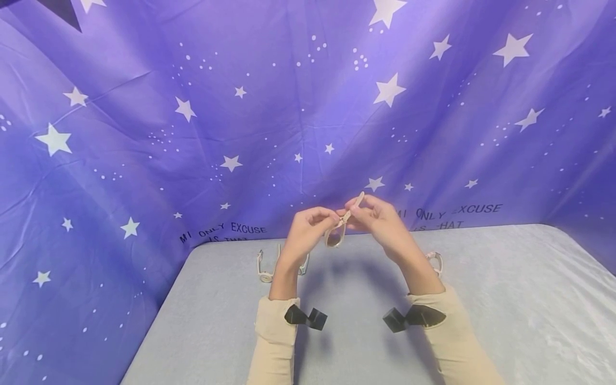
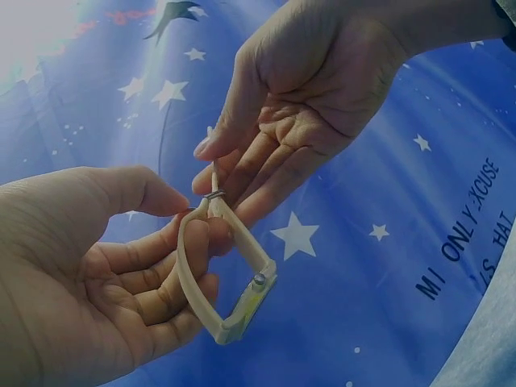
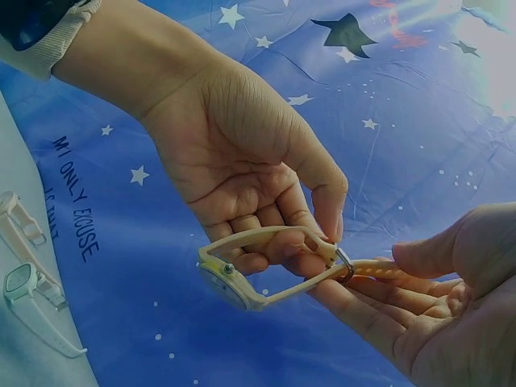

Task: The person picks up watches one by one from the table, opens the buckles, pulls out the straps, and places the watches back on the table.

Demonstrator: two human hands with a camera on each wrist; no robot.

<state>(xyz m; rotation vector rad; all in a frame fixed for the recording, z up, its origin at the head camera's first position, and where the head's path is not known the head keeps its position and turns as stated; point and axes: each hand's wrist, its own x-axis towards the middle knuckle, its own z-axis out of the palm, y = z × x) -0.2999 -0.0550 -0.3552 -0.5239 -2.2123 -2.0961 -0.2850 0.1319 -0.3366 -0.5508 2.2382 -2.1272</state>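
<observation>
A cream wristwatch (image 1: 335,236) hangs between the two hands, raised above the table. Its strap (image 2: 191,266) forms a closed loop, with the tail passing through a metal buckle (image 3: 344,264). My left hand (image 1: 309,231) pinches the band right beside the buckle, thumb on top and fingers inside the loop. Thumb and fingers of my right hand (image 1: 383,222) grip the strap's free end, which sticks up past them in the head view. The watch case (image 3: 230,282) hangs at the far side of the loop, its crown showing.
On the grey cloth-covered table (image 1: 356,342), more watches lie behind the left forearm, including a pale one (image 1: 265,276). Another watch (image 1: 436,262) sits partly hidden by the right forearm. A purple star-printed curtain (image 1: 298,107) hangs behind the table.
</observation>
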